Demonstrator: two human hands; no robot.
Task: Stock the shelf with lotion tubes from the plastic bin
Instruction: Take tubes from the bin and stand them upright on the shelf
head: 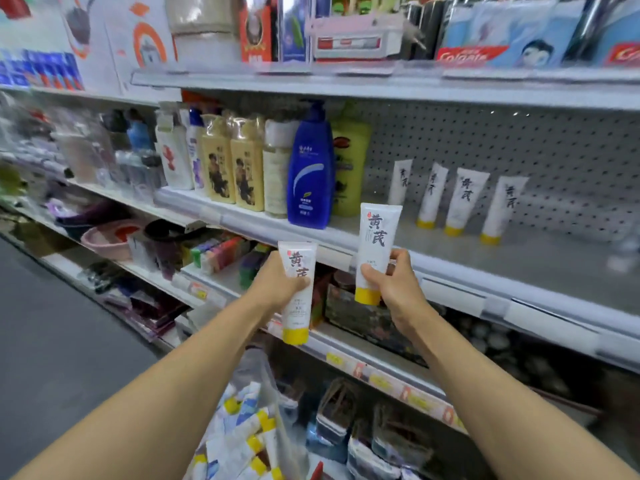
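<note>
White plastic lotion tubes look light and squeezable, so the firm yellow cap end seems the safest hold: the right hand (391, 282) grips one tube (375, 251) just above its cap near the shelf (519, 268) edge, the left hand (277, 282) clasps another (298, 292) mid-body lower down. Four tubes (460, 202) already stand cap-down at the back; a blue bottle (310, 174) crowds the left, and the plastic bin (242, 438) sits below.
</note>
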